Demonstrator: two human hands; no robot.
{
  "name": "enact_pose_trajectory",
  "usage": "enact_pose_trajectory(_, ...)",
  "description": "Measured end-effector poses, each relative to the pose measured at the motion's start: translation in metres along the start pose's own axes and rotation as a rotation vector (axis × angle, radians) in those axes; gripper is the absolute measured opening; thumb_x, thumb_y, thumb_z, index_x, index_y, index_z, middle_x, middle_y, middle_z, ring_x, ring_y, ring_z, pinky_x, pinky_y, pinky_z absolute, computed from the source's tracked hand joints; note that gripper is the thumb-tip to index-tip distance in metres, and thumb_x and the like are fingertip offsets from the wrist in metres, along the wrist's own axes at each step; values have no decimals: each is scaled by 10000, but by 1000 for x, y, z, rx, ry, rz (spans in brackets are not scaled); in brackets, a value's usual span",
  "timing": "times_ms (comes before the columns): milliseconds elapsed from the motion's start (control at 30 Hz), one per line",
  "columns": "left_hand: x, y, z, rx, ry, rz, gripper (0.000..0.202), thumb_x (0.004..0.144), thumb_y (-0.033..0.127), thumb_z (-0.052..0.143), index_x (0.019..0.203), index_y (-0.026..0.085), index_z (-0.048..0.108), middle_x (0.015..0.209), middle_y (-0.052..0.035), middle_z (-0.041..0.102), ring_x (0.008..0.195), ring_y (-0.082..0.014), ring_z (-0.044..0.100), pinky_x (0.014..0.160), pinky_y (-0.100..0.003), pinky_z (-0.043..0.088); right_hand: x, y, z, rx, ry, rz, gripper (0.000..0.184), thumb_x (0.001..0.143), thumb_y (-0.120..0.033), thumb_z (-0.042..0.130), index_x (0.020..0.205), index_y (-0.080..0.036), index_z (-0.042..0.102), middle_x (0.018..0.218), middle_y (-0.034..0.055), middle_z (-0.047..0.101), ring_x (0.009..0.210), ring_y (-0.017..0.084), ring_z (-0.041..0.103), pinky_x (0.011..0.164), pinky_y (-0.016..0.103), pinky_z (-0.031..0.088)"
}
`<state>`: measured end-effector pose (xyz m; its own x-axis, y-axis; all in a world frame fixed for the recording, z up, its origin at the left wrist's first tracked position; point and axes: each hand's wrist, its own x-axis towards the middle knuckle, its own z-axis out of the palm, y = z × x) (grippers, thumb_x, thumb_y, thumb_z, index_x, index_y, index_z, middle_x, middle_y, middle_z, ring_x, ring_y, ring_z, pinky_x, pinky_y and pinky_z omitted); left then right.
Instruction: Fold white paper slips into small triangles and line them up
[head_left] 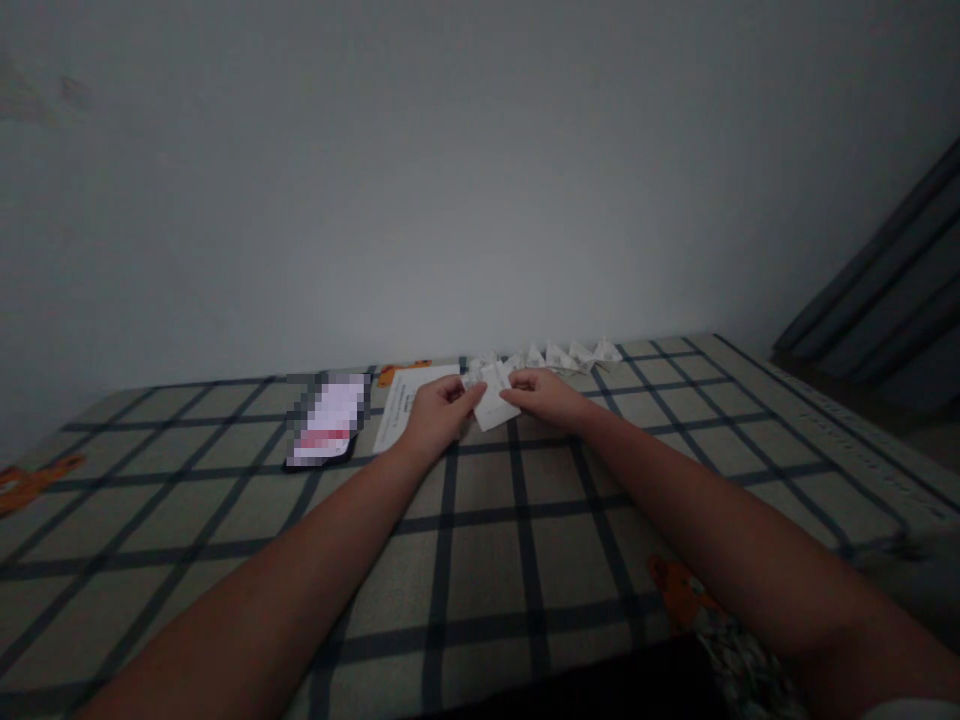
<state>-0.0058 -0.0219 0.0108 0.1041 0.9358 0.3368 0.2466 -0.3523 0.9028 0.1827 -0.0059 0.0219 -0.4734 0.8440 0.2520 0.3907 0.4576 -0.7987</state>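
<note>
Between my two hands is a small folded piece of white paper [496, 403], held up just above the checked cloth. My left hand [439, 410] pinches its left edge between thumb and fingers. On the other side, my right hand [546, 396] grips the right edge with the thumb on top. Behind the hands, several small folded white paper pieces [559, 357] stand in a row near the wall. Left of my left hand lies a printed white sheet [394, 410], partly covered by that hand.
A phone [328, 420] with a lit, blurred screen lies left of the sheet. The checked cloth [480, 560] covers the surface up to a pale wall [480, 180]. Dark draped fabric [885, 260] hangs at the right.
</note>
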Motion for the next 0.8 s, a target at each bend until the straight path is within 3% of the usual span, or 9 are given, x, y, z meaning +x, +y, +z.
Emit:
enact_pose_trajectory(333,2,-5,-1,-17,54,24,308,736,436,596,636,145,579,567,3,556,539,-114,486,503,-224,346,1,-1,1,232,17,84,138,710,-260,520,720,-134,577,630,-13,535,589,96,479,571,213,367)
enact_pose_trajectory(800,4,-11,-2,15,103,46,345,756,458,577,599,152,544,538,9,536,516,-111,487,497,-229,346,2,7,-1,303,28,50,292,690,-188,503,921,-131,671,835,42,641,684,99,532,636,222,418)
